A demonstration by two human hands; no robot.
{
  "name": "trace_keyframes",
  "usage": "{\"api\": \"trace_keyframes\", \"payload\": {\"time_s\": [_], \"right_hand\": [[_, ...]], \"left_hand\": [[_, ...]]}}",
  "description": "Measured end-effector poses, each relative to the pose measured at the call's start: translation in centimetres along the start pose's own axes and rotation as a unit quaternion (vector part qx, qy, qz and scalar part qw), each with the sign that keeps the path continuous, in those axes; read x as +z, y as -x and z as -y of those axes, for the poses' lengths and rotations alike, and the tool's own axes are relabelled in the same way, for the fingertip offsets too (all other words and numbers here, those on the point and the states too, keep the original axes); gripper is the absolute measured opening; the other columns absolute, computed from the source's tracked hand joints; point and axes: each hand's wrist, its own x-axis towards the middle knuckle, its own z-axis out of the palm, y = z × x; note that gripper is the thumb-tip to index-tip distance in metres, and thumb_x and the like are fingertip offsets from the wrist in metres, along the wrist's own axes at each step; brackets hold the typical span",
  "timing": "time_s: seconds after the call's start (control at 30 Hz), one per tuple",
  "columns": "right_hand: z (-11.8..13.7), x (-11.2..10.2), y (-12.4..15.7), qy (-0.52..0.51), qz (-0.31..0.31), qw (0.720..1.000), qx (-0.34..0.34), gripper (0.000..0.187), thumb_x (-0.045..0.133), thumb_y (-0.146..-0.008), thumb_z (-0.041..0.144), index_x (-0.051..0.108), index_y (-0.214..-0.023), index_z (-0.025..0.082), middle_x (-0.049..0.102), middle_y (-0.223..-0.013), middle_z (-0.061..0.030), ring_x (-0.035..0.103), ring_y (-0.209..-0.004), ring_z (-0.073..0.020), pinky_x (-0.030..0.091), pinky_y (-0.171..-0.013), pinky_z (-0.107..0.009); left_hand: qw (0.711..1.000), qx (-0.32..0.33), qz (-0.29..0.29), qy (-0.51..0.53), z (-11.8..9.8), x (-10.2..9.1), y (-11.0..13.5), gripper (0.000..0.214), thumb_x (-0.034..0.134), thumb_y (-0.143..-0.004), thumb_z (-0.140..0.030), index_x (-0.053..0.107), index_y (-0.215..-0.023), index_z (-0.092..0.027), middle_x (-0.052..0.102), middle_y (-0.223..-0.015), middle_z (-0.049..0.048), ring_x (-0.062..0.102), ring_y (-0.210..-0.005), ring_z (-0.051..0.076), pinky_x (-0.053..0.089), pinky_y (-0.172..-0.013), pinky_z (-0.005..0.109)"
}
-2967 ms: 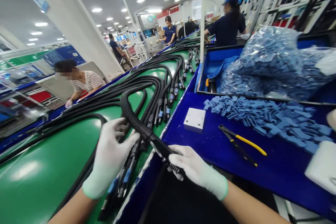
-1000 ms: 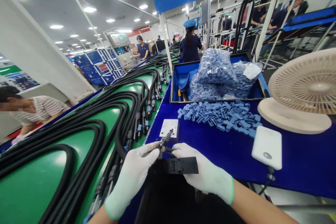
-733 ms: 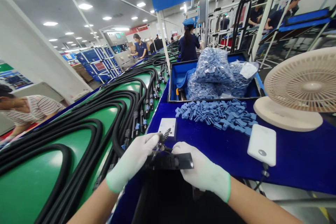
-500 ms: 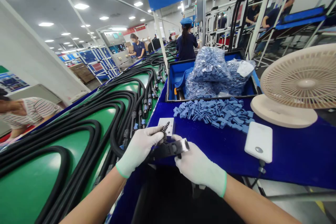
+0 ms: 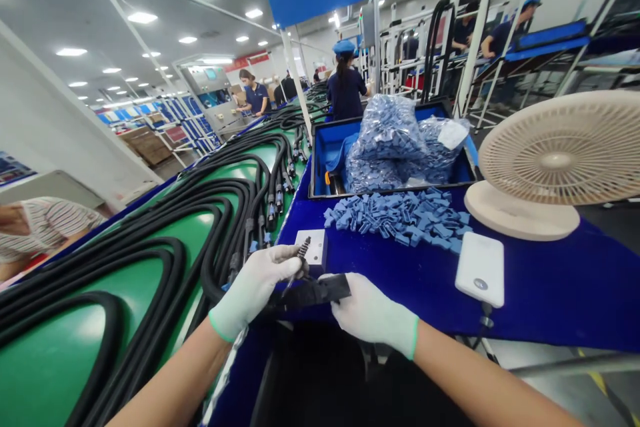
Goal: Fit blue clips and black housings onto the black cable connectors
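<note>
Both my hands wear white gloves and meet at the near edge of the blue bench (image 5: 550, 293). My left hand (image 5: 253, 287) is closed on the end of a black cable, whose small ridged connector tip (image 5: 303, 248) sticks up past my fingers. My right hand (image 5: 373, 313) is closed on a flat black plastic part (image 5: 315, 292) that lies between the two hands. A small white block (image 5: 314, 247) sits just behind them. Beyond it lies a heap of small blue plastic pieces (image 5: 400, 213).
A green conveyor (image 5: 65, 360) on the left carries several looped black cables (image 5: 220, 213). A blue bin (image 5: 320, 167) holds bags of blue pieces (image 5: 390, 140). A white power bank (image 5: 480, 269) and a beige fan (image 5: 555, 160) stand at the right. Other people work along the line.
Three seconds ago my hands held a black corrugated cable over the conveyor edge. Since then they have come to the bench front with the flat black part and connector, and the view swung right.
</note>
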Motion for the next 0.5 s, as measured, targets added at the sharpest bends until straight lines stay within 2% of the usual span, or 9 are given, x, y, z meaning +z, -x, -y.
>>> {"api": "trace_keyframes", "payload": {"time_s": [0.07,0.17,0.2,0.27,0.3,0.37,0.43,0.5], "right_hand": [[-0.6,-0.8,0.7,0.035,-0.039,0.998,0.031,0.027,0.050,-0.081,0.002,0.068,-0.094,0.017,0.074,-0.094,-0.0078,0.068,-0.087,-0.0204,0.050,-0.084,-0.030],[-1.9,-1.9,1.4,0.089,-0.129,0.982,0.104,0.041,0.056,-0.082,0.005,0.065,-0.122,0.011,0.067,-0.123,-0.0207,0.060,-0.118,-0.0335,0.043,-0.105,-0.048],[-2.2,-2.2,1.6,0.070,-0.144,0.982,0.103,0.052,0.062,-0.082,0.009,0.059,-0.133,0.011,0.061,-0.133,-0.0220,0.055,-0.126,-0.0356,0.039,-0.110,-0.051],[-2.2,-2.7,2.0,-0.043,-0.129,0.989,0.059,0.072,0.072,-0.077,0.015,0.050,-0.146,0.019,0.058,-0.142,-0.0148,0.054,-0.129,-0.0313,0.041,-0.111,-0.046],[-2.1,-2.7,2.2,-0.119,-0.108,0.987,0.027,0.073,0.074,-0.076,0.015,0.051,-0.144,0.023,0.061,-0.138,-0.0098,0.058,-0.124,-0.0273,0.045,-0.108,-0.042],[-1.5,-2.6,2.5,-0.240,-0.077,0.967,-0.027,0.058,0.072,-0.075,0.011,0.060,-0.131,0.025,0.067,-0.126,-0.0034,0.064,-0.113,-0.0212,0.049,-0.103,-0.035],[-0.9,-2.4,2.4,-0.278,-0.093,0.955,-0.040,0.042,0.071,-0.076,0.010,0.066,-0.116,0.022,0.071,-0.116,-0.0017,0.066,-0.107,-0.0198,0.049,-0.100,-0.034],[-0.5,-2.1,2.2,-0.277,-0.113,0.954,-0.028,0.038,0.075,-0.077,0.013,0.066,-0.113,0.021,0.071,-0.109,-0.0012,0.066,-0.102,-0.0197,0.050,-0.096,-0.034]], "left_hand": [[0.999,0.000,-0.018,0.040,0.3,0.2,-0.1,0.042,0.070,-0.086,-0.041,0.074,-0.115,-0.011,0.076,-0.107,0.0089,0.069,-0.091,0.024,0.052,-0.081,0.031],[0.996,0.000,-0.049,0.078,0.7,0.5,0.0,0.049,0.073,-0.085,-0.043,0.072,-0.121,-0.010,0.076,-0.101,0.0097,0.069,-0.084,0.022,0.051,-0.075,0.029],[0.995,-0.002,-0.048,0.083,0.6,0.6,0.2,0.050,0.074,-0.084,-0.043,0.072,-0.122,-0.011,0.077,-0.101,0.0096,0.069,-0.085,0.022,0.052,-0.075,0.029],[0.996,-0.005,-0.025,0.083,0.3,0.8,0.6,0.050,0.074,-0.085,-0.041,0.072,-0.126,-0.014,0.077,-0.111,0.0097,0.070,-0.094,0.025,0.053,-0.082,0.031],[0.997,-0.005,-0.013,0.077,0.1,0.9,0.9,0.049,0.073,-0.086,-0.040,0.071,-0.128,-0.015,0.076,-0.118,0.0092,0.070,-0.100,0.027,0.054,-0.088,0.033],[0.999,0.003,-0.007,0.049,-0.4,1.1,1.6,0.046,0.071,-0.086,-0.037,0.073,-0.128,-0.019,0.075,-0.124,0.0074,0.069,-0.110,0.029,0.052,-0.098,0.037],[0.999,0.027,-0.022,-0.004,-0.7,1.3,2.2,0.037,0.071,-0.085,-0.031,0.077,-0.120,-0.022,0.075,-0.121,0.0049,0.067,-0.113,0.028,0.049,-0.104,0.037],[0.995,0.076,-0.019,-0.068,-0.8,1.6,2.7,0.028,0.072,-0.084,-0.024,0.080,-0.110,-0.025,0.076,-0.111,0.0029,0.067,-0.108,0.026,0.050,-0.102,0.034]]}}
